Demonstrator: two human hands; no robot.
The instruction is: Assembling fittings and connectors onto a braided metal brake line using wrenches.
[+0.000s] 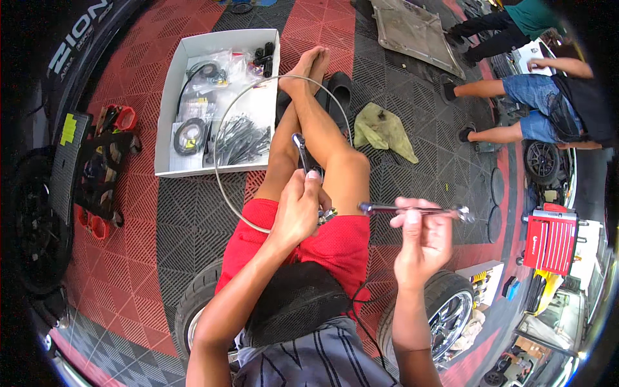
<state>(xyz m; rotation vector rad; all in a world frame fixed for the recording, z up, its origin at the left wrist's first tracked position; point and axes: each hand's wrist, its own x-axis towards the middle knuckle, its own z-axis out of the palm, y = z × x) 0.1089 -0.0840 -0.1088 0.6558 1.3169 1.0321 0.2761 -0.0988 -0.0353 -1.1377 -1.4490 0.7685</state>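
Over my lap, my left hand [296, 213] is closed round a shiny wrench [301, 149], whose end points away from me. Beside those fingers sits a small metal fitting [328, 215]. A thin, pale hose [216, 158] makes a wide loop over my legs and runs back to the left hand; its exact attachment is hidden. To the right, my right hand [422, 242] grips a second wrench [380, 208] between thumb and fingers, held roughly level. That wrench's near end lies a short way right of the fitting, apart from it.
A white box [164, 116] with cable ties, bags and coiled line lies ahead left. Wheels [445, 309] stand beside me. A yellowish cloth [383, 132] and dark shoes [338, 93] rest near my legs. Two people stand at far right, near a red tool chest [551, 242].
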